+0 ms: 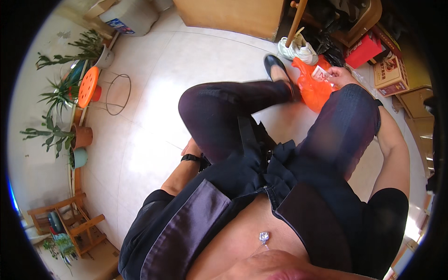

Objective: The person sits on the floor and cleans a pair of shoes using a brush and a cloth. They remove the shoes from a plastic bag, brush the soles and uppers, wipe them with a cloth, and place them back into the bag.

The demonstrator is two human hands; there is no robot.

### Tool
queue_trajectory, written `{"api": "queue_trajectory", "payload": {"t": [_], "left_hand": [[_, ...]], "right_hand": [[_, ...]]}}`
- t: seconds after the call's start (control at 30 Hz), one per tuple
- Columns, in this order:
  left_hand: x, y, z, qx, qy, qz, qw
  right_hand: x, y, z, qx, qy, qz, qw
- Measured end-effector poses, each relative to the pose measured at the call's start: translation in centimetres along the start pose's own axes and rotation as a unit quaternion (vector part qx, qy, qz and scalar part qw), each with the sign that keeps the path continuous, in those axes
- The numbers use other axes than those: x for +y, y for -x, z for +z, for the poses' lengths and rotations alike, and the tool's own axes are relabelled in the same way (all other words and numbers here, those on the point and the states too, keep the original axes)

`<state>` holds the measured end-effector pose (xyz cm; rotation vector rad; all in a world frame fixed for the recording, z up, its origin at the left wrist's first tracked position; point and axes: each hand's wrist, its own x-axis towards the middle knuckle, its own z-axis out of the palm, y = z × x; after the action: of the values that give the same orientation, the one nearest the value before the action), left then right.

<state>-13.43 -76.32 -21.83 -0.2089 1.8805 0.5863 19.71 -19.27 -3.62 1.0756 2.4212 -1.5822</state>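
Observation:
I look down on my own lap, seated with my legs in dark trousers. My right hand reaches past my right knee and grips a small red-and-white packet at the mouth of an orange plastic bag on the floor. My left hand, with a black watch on the wrist, rests low beside my left thigh; its fingers are hidden behind the leg. A black flat shoe on my foot lies just left of the bag.
White sneakers and a wooden pole stand behind the bag. Red and brown boxes crowd the right. Potted plants, an orange stool and a wire ring stand line the left wall. A wooden rack sits lower left.

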Motion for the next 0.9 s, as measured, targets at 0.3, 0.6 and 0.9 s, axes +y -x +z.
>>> {"api": "queue_trajectory", "payload": {"t": [0.3,0.6,0.9], "left_hand": [[18.4,12.5,-10.3,0.194,0.567,0.418,0.683],[31.2,14.5,4.3,0.028,0.399,0.672,0.624],[29.7,11.9,4.5,0.014,0.436,0.613,0.659]], "right_hand": [[3.9,3.0,-5.2,-0.04,0.129,-0.153,0.979],[5.2,16.5,-9.7,-0.013,-0.145,0.102,0.984],[13.3,21.1,-18.6,0.217,0.297,0.114,0.923]]}}
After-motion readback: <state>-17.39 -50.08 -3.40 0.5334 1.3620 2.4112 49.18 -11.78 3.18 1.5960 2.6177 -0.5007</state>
